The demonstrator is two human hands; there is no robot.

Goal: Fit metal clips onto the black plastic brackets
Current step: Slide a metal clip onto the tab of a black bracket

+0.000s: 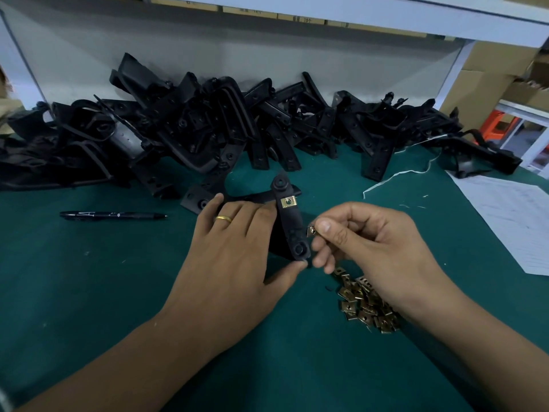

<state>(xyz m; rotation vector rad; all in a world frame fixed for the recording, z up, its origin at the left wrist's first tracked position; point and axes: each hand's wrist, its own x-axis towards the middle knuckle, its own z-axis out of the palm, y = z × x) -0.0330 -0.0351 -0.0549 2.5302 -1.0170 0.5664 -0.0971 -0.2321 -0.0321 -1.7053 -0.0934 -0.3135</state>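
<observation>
Green-covered desk (89,292) fills the view, backed by a pale grey wall panel under a white shelf edge. Along the back of the desk lies a long heap of black plastic brackets (208,129), tangled and overlapping, running from the left edge almost to the right. Cardboard boxes (490,72) stand beyond the desk at upper right. A sheet of printed paper (511,215) lies flat at the right edge of the desk, with a loose white string (401,173) trailing from the heap toward it. Left hand (237,242), a gold ring (223,218) on one finger, rests over one bracket (292,230) in the centre, fingers spread across its top and thumb tip pressed at its near end; the bracket stands on the desk, its strap-like arm facing the camera. Right hand (365,242) is just beside that arm, fingers curled, thumb and forefinger pinching a single metal clip (311,231) against the arm's right edge, near its lower hole. One brass-coloured fitted clip (288,201) already sits on the upper part of the same arm. Under the right wrist, on the desk, a small pile of loose clips (365,304) lies heaped. A black pen (113,215) lies well to the left of the hands, apart from the heap, tip pointing right.
</observation>
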